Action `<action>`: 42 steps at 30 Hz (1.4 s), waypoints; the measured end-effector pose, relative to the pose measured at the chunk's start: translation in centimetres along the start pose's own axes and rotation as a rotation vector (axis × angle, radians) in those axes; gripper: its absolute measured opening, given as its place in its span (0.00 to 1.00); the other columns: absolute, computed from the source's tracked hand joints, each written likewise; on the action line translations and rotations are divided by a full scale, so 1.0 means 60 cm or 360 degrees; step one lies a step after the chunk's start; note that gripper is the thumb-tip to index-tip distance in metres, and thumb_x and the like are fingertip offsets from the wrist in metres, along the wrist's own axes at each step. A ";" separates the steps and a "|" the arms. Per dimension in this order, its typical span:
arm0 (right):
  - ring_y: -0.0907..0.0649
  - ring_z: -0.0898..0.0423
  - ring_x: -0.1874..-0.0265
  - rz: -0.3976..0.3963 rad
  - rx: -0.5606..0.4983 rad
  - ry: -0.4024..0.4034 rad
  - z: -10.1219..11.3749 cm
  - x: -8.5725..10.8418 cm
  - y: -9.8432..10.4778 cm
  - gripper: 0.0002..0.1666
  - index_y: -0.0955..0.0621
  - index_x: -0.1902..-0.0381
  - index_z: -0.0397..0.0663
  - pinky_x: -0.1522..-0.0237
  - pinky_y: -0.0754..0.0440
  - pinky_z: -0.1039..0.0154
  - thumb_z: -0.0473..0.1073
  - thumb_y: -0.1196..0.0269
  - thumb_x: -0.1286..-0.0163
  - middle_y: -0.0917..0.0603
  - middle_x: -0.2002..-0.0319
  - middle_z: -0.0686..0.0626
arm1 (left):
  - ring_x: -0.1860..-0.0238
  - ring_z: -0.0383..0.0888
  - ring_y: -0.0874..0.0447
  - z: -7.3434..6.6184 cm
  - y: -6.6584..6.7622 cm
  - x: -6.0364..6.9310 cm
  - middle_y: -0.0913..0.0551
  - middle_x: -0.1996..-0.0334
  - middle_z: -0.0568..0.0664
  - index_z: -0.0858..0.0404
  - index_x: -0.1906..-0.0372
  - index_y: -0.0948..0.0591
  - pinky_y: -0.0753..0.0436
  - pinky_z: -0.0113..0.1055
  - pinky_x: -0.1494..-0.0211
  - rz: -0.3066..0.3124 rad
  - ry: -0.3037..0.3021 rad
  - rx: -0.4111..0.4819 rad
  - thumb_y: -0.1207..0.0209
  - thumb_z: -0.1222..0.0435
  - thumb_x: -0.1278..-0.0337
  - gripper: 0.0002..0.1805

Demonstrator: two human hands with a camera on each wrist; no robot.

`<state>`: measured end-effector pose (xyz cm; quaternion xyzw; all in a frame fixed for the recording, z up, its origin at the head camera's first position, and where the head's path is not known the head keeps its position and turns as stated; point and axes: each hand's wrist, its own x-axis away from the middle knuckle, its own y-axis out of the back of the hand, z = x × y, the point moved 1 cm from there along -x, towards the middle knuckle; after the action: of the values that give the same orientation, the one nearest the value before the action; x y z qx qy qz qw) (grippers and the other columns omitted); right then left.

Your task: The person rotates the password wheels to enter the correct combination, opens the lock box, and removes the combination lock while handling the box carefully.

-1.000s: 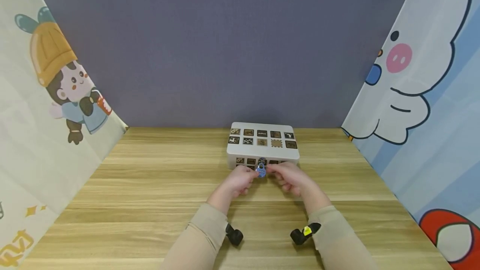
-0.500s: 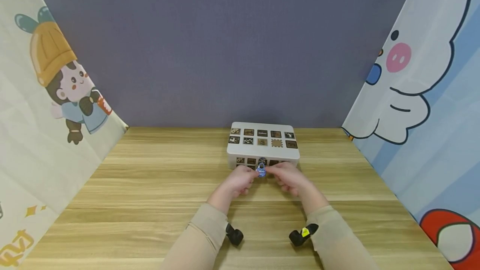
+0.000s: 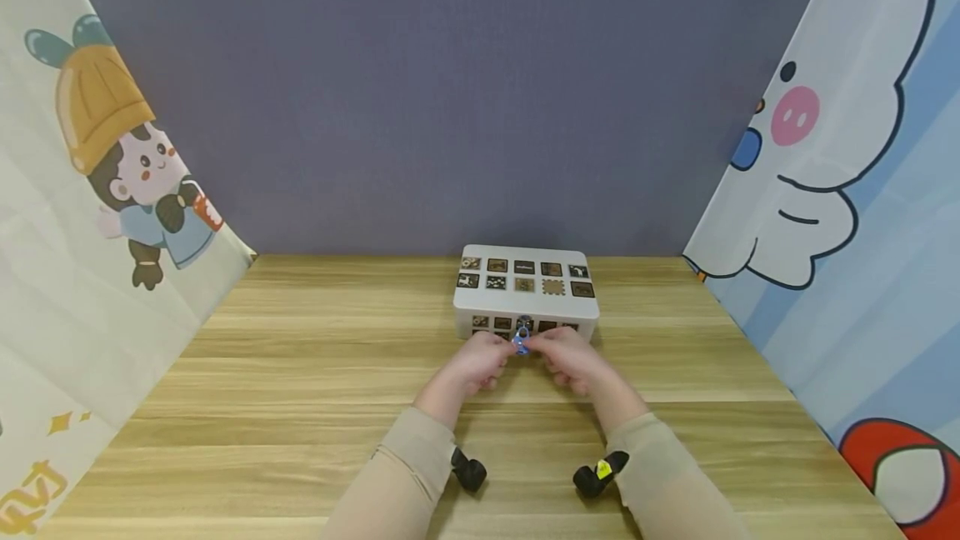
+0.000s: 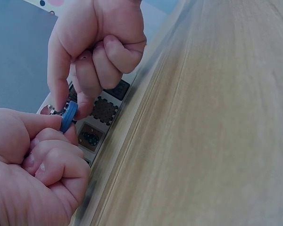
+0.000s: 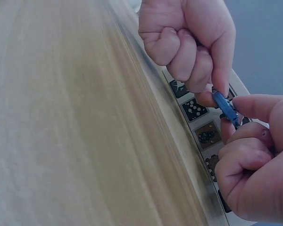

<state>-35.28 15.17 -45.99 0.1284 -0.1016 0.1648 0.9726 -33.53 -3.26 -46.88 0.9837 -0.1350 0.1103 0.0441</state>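
Head view looks forward-down across table [image 3: 300, 357] from farther back; both wrist views, close in, share blue padlock [image 4: 69, 117].

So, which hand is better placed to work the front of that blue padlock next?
Probably the right hand: its pinch reaches over the front of the blue padlock, while the left hand pinches its left edge and could steady it.

Streaky wooden tabletop [image 3: 300, 357] stretching away in front of you, right up to a plain grey-blue wall [image 3: 480, 90]! On your left, a cream panel [image 3: 45, 315] sports an orange-hatted cartoon figure [image 3: 153, 165]; on your right, a blue-striped panel [image 3: 900, 290] flaunts a big white pink-snouted creature [image 3: 840, 107].
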 end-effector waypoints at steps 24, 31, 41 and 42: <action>0.41 0.62 0.89 0.0004 -0.0005 -0.0008 -0.004 -0.002 -0.011 0.17 0.16 0.61 0.34 0.88 0.43 0.69 0.47 0.36 0.30 0.38 0.86 0.57 | 0.86 0.35 0.43 -0.002 -0.002 0.000 0.38 0.85 0.40 0.76 0.54 0.18 0.39 0.27 0.84 0.0000 0.0000 0.0021 0.45 0.65 0.27 0.15; 0.41 0.63 0.89 0.0010 -0.0009 -0.0001 -0.006 -0.003 -0.011 0.17 0.16 0.62 0.34 0.88 0.43 0.69 0.47 0.36 0.29 0.38 0.86 0.57 | 0.86 0.35 0.43 -0.001 -0.002 0.000 0.38 0.85 0.40 0.75 0.54 0.18 0.39 0.26 0.84 -0.0002 -0.0005 0.0020 0.44 0.64 0.27 0.15; 0.41 0.63 0.88 0.0017 -0.0009 -0.0029 -0.006 -0.006 -0.010 0.18 0.17 0.60 0.34 0.88 0.42 0.70 0.47 0.37 0.28 0.37 0.86 0.57 | 0.86 0.35 0.43 -0.001 -0.001 -0.001 0.38 0.85 0.40 0.75 0.55 0.17 0.39 0.26 0.84 0.0001 -0.0015 0.0009 0.44 0.64 0.28 0.15; 0.41 0.63 0.88 0.0019 -0.0007 -0.0026 -0.006 -0.007 -0.010 0.18 0.17 0.60 0.34 0.88 0.42 0.70 0.48 0.38 0.28 0.37 0.86 0.57 | 0.86 0.35 0.43 -0.001 -0.001 -0.002 0.38 0.85 0.40 0.75 0.55 0.17 0.39 0.26 0.84 0.0001 -0.0014 0.0008 0.44 0.64 0.27 0.15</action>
<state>-35.38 14.58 -46.56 0.1271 -0.1106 0.1692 0.9711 -33.62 -3.19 -46.85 0.9842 -0.1354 0.1062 0.0410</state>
